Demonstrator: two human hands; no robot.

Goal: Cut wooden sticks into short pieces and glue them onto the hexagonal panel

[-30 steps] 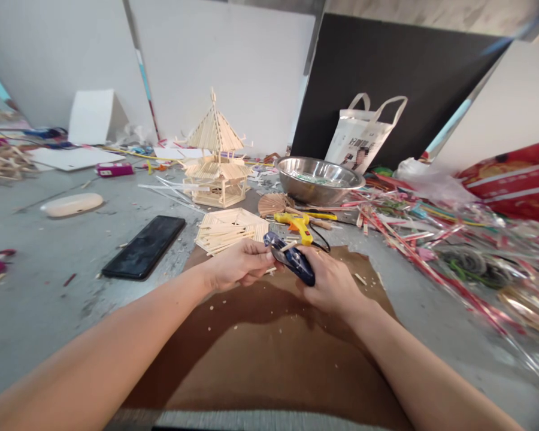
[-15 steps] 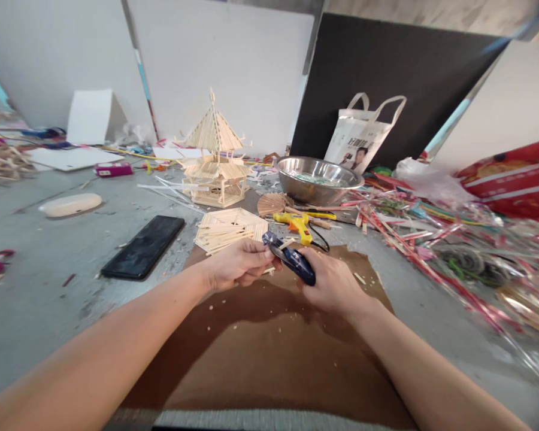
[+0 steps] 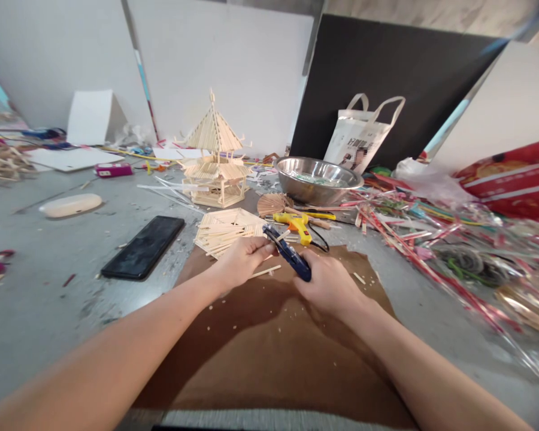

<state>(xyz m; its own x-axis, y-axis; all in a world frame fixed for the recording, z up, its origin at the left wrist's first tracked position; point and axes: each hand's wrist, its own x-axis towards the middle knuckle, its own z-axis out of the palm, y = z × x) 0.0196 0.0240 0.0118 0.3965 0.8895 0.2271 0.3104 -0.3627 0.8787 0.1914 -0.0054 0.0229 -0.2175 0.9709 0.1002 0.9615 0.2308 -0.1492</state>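
My right hand (image 3: 330,281) is closed round a dark blue hand cutter (image 3: 288,252) that points up and to the left. In my left hand (image 3: 242,260) a thin wooden stick (image 3: 284,234) is pinched between thumb and fingers, its far end at the cutter's jaws. Just behind my left hand lies a flat polygon panel of wooden sticks (image 3: 229,216) with loose sticks on top. Another short stick (image 3: 265,272) rests on the brown mat (image 3: 269,359) below the hands, among tiny pale offcuts.
A wooden-stick pavilion model (image 3: 215,149) stands behind the panel. Beyond the cutter lie a yellow glue gun (image 3: 299,222) and a steel bowl (image 3: 317,185). A black phone (image 3: 144,246) and a white oval case (image 3: 70,205) sit left. Straws and plastic wrappers (image 3: 431,233) clutter the right.
The cutter has turned so that it shows more edge-on. My left hand has shifted slightly right and tilted, and a stick on the mat beneath it shows more fully.
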